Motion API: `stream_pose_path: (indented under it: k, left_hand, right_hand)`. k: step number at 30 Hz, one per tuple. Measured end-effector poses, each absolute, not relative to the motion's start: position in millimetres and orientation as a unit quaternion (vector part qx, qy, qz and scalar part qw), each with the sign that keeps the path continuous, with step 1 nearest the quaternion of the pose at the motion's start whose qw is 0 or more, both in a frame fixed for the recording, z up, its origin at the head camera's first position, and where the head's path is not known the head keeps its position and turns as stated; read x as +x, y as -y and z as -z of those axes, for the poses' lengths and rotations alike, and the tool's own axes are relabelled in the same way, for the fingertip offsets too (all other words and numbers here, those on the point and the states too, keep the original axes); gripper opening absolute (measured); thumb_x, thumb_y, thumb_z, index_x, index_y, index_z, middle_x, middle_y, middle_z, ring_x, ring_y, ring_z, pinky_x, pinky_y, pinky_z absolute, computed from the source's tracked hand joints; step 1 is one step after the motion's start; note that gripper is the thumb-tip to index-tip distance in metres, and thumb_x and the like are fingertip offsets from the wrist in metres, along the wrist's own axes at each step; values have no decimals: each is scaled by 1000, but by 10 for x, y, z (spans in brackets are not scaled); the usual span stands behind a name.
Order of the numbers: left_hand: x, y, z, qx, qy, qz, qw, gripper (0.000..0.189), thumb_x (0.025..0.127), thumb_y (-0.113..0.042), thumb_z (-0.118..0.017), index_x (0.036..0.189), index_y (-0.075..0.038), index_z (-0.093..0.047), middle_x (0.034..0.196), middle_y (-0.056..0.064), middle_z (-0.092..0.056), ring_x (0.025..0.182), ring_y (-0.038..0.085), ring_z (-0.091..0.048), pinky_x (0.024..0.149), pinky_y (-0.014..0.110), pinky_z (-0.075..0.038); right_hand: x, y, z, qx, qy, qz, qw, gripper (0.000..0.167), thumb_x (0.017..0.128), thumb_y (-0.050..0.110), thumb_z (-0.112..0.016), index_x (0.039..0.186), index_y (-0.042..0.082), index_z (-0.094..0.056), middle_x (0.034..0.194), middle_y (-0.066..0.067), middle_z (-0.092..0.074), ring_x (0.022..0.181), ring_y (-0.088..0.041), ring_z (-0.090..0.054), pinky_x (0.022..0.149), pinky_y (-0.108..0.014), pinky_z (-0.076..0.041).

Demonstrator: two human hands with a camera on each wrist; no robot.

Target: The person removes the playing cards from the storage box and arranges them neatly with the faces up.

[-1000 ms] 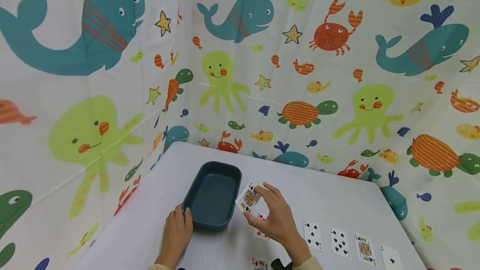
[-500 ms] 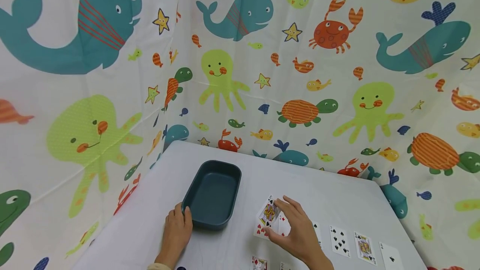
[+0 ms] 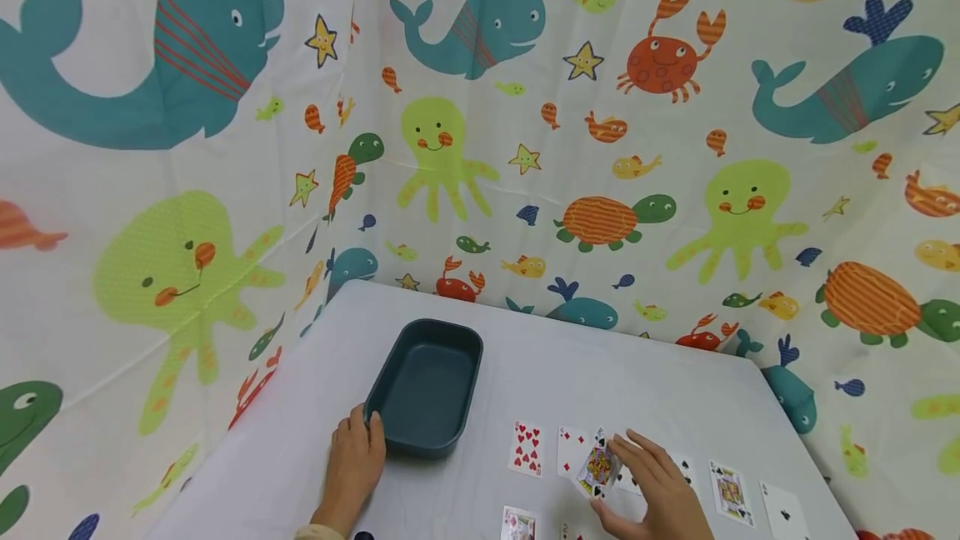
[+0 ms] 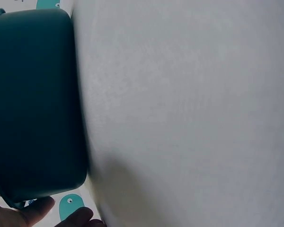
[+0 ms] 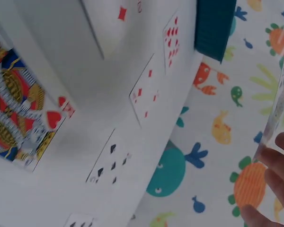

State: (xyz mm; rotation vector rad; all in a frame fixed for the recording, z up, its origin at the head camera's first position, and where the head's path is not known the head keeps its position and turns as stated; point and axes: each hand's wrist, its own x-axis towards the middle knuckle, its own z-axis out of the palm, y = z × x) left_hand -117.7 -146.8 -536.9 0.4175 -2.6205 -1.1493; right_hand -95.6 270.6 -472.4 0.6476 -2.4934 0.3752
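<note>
My left hand [image 3: 356, 457] grips the near left corner of a deep dark teal dish [image 3: 426, 386], its fingertips at the rim. Only the dish's outer side [image 4: 35, 104] and some fingertips [image 4: 40, 208] show in the left wrist view. My right hand [image 3: 663, 490] pinches a spade face card [image 3: 598, 468] by its edges, thumb below and fingers above, tilted over a row of cards. In the right wrist view that card [image 5: 279, 104] appears nearly edge-on. Under and beside it lie a heart number card [image 3: 527, 448] and a diamond card [image 3: 572, 450]; spade cards are partly hidden by the hand.
Farther right in the row lie another face card [image 3: 731, 493] and a low black card [image 3: 784, 510]. A red face card [image 3: 519, 523] lies nearer me. A small dark round thing [image 3: 363, 536] shows at the bottom edge. Sea-animal fabric [image 3: 465, 173] hangs behind the white table [image 3: 540, 357].
My right hand has carried the spade face card rightward and nearer me, from beside the dish to over the diamond card. My left hand stays at the dish's corner.
</note>
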Motion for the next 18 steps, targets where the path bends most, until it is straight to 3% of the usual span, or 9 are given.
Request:
stream_pose_path:
  k: [2,6,11,14,18]
  left_hand:
    - [-1179,1470,5365,143,900,394,121,49,110,-23,-37,136,18,-43,116,38,-54,112,52,-51,92,64,-41]
    - [-1177,1480,5350,144,900,393,120,49,110,-23,-37,136,18,-43,116,38,-54,111,52,-51,92,63,-42]
    - [-1167,1490,5328,141,901,390,130,48,110,-23,-38,135,18,-43,115,39,-54,110,53,-52,91,63,-42]
    - [-1164,1497,5322,140,901,390,131,48,110,-23,-38,136,18,-43,115,39,-54,110,53,-52,90,63,-42]
    - [-1161,1505,5326,141,901,389,129,48,110,-23,-38,135,18,-44,115,39,-54,110,53,-52,90,64,-42]
  right_hand:
    - [-904,-2802,4728,244,921,-130,274,86,53,48,-99,125,12,-71,126,-1,-70,124,-17,-53,103,-25,-47]
    - [-802,-2942,4745,236,924,-117,276,85,53,49,-98,123,11,-71,122,0,-72,123,-17,-51,112,-4,-7]
    - [-762,-3142,4833,265,915,-103,286,78,63,60,-90,120,10,-71,117,-2,-73,130,-4,-42,113,-4,-7]
    - [-817,-3311,4894,332,886,-109,305,75,80,69,-74,118,5,-68,115,-6,-71,141,6,-30,114,-8,-13]
    - [-863,-3480,4967,390,856,-111,320,74,93,71,-55,120,3,-64,116,-7,-67,149,5,-22,115,-11,-17]
